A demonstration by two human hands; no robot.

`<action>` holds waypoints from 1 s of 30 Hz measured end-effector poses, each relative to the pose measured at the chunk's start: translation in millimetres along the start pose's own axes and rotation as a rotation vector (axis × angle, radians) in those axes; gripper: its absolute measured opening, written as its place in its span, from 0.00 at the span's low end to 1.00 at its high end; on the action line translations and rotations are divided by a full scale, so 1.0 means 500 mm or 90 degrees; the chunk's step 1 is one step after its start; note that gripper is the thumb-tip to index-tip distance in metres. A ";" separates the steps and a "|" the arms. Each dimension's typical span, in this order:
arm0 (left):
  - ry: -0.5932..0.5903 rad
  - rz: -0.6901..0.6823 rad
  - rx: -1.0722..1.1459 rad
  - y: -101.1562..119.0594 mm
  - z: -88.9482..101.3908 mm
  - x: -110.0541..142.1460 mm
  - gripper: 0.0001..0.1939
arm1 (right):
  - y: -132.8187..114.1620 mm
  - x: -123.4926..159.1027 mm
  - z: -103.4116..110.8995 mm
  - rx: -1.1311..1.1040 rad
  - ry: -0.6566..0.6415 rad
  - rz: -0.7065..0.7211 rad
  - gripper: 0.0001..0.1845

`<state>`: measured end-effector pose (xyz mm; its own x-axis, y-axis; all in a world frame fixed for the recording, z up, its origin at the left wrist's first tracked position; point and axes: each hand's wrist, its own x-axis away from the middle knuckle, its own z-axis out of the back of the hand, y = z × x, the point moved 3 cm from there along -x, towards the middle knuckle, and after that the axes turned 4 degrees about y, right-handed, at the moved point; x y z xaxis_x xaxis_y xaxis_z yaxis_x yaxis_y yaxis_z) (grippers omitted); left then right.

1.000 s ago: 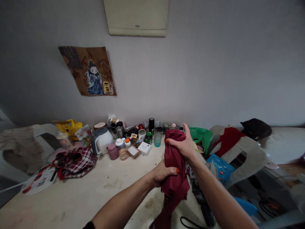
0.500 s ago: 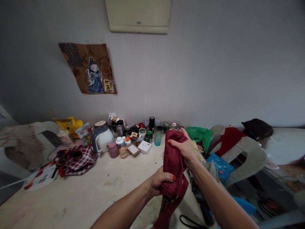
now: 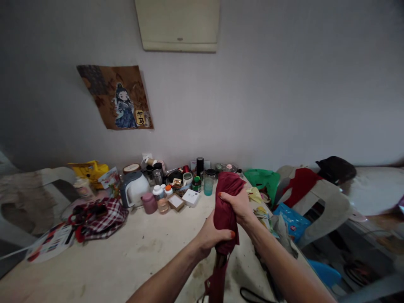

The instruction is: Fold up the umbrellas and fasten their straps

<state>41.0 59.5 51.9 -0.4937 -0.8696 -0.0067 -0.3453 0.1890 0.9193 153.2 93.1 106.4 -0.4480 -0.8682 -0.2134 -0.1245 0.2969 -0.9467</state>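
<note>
Pale grey wall (image 3: 268, 97) rises behind a long off-white table (image 3: 126, 261) with stained patches on its near side. Along its far edge stand a white-and-grey electric kettle (image 3: 140, 189), a dusty-pink lidded jar (image 3: 149, 203), a flat white square box (image 3: 191, 198) and a translucent blue-green cup (image 3: 208, 185). On the left lies a red-and-white checked cloth bag (image 3: 109, 219); on the far right, a crumpled green plastic bag (image 3: 265, 181).

Over the right part of the table, the two hands hold a dark red bundle of pleated fabric (image 3: 222, 215), which looks like a folded umbrella. The right hand (image 3: 241, 204) is wrapped around its upper half, thumb across the front; the left hand (image 3: 208, 233) is closed around its lower half, thumb also in front. A long dark red strip (image 3: 217, 282) hangs below.

Compared with half a second ago, the right hand sits lower, nearer the left, and the loose cloth that spread out at the lower right has drawn in. The bundle now looks slimmer there, so the gathering seems further along, though its top flares loosely above the right hand.
</note>
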 end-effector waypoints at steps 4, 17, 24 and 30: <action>-0.115 0.059 0.144 -0.019 0.012 0.020 0.37 | -0.004 0.012 0.000 -0.111 -0.071 -0.033 0.33; 0.196 -0.010 -0.276 -0.031 0.034 -0.011 0.57 | 0.079 0.012 0.009 -0.060 0.042 -0.132 0.27; -0.014 0.025 -0.083 -0.040 0.033 0.001 0.43 | 0.034 0.036 0.022 -0.163 -0.097 -0.171 0.27; 0.126 0.005 -0.335 -0.055 0.015 -0.001 0.44 | 0.013 -0.023 0.030 -0.052 0.063 -0.007 0.36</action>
<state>44.6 58.0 23.8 -0.3175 -0.9478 0.0280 0.1275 -0.0134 0.9918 170.7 98.8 99.2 -0.5312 -0.8291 -0.1747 -0.1994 0.3227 -0.9253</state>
